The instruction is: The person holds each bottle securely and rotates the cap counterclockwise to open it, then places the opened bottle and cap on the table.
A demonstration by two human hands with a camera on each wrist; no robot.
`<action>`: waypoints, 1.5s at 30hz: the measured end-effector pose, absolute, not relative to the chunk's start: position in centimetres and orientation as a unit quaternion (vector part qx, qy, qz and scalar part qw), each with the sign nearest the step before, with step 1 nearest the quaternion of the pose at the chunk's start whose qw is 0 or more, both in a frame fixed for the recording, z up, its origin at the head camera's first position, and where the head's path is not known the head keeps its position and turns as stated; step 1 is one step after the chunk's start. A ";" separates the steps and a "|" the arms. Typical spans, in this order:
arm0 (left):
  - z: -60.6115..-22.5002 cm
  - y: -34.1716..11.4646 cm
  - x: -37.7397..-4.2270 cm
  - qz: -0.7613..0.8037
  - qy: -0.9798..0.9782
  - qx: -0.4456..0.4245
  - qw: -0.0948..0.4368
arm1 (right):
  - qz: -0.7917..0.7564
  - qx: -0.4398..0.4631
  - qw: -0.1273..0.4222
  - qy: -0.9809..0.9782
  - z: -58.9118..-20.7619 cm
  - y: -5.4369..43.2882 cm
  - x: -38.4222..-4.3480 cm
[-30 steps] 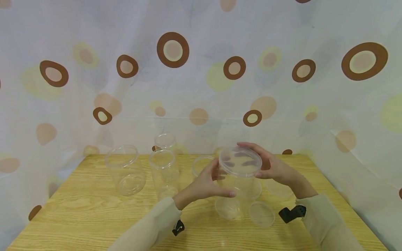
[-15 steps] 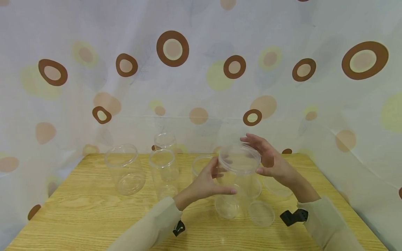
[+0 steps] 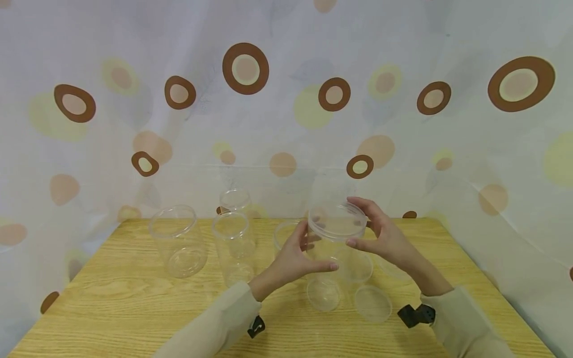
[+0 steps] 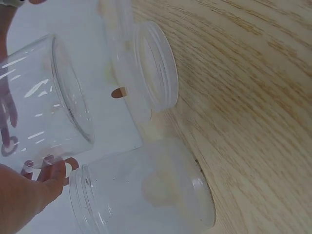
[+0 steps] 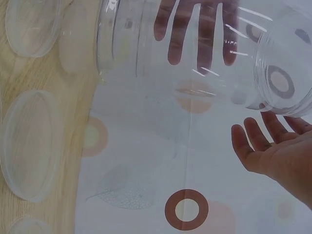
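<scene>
A large clear plastic jar [image 3: 333, 248] is held upright above the table. My left hand [image 3: 293, 256] wraps its side, thumb in front and fingers behind; in the right wrist view those fingers [image 5: 204, 44] show through the wall. Around the jar's round top [image 3: 336, 219], my right hand [image 3: 387, 238] has its thumb on the near side and its fingers at the far side. In the left wrist view the jar's bottom end [image 4: 73, 92] hangs well away from the wood. Whether a lid sits on the top, I cannot tell.
To the left stand a wide clear jar [image 3: 176, 238], a narrower one [image 3: 231, 243] and another [image 3: 235, 199] behind. One more jar [image 3: 284, 233] stands partly hidden behind my left hand. Several round translucent lids, including one [image 3: 373, 303], lie on the wooden table [image 3: 112, 308]. A patterned sheet [image 3: 286, 99] hangs behind.
My right hand lifts slightly off the jar's top with its fingers spread, then comes back around it. The left hand stays on the jar, which has shifted slightly up and left.
</scene>
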State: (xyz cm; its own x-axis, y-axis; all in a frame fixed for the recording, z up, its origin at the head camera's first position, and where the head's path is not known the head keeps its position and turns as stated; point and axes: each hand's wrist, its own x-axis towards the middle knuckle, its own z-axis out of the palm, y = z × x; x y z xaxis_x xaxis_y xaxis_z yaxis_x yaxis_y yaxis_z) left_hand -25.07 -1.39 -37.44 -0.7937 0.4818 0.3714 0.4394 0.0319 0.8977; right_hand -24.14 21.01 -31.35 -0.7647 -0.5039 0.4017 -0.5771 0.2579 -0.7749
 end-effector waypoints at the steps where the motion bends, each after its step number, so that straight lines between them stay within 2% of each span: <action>1: -37.4 -1.4 -25.1 0.618 0.716 0.323 0.024 | 0.506 0.342 0.033 -0.791 -31.3 21.0 -24.2; 5: -37.3 -1.7 -25.3 0.624 0.697 0.349 0.052 | 0.533 0.383 -0.020 -0.754 -31.3 21.6 -25.0; 11: -37.5 -2.0 -25.4 0.620 0.673 0.394 0.083 | 0.595 0.480 -0.158 -0.625 -31.6 22.8 -26.4; 15: -37.5 -2.0 -25.3 0.618 0.667 0.405 0.093 | 0.598 0.522 -0.192 -0.577 -31.6 23.0 -26.8; 19: -37.5 -2.0 -25.2 0.617 0.670 0.403 0.084 | 0.599 0.525 -0.194 -0.573 -31.5 22.9 -26.8; 22: -37.4 -1.9 -25.2 0.617 0.680 0.391 0.066 | 0.602 0.521 -0.172 -0.581 -31.5 22.8 -26.5; 26: -37.2 -1.7 -25.2 0.618 0.696 0.363 0.052 | 0.601 0.476 -0.105 -0.634 -31.2 22.6 -25.6; 31: -37.1 -1.8 -25.1 0.619 0.703 0.347 0.053 | 0.549 0.378 -0.009 -0.745 -30.9 21.8 -24.0; 35: -37.1 -1.8 -25.1 0.617 0.701 0.354 0.046 | 0.511 0.325 0.024 -0.795 -30.8 21.1 -23.3; 40: -37.2 -1.9 -25.2 0.625 0.683 0.374 0.055 | 0.519 0.342 -0.003 -0.784 -30.8 21.1 -23.4; 45: -37.0 -2.1 -25.1 0.628 0.659 0.406 0.086 | 0.561 0.429 -0.098 -0.700 -30.9 22.2 -24.5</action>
State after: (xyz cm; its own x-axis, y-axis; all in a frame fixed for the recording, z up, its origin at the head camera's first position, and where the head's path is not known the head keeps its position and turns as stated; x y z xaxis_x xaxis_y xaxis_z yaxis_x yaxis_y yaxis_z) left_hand -25.10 -2.08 -36.96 -0.6564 0.6420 0.3963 0.4269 -0.1171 0.8967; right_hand -24.50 22.22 -30.87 -0.6117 -0.7121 0.3444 -0.4913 0.0007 -0.8710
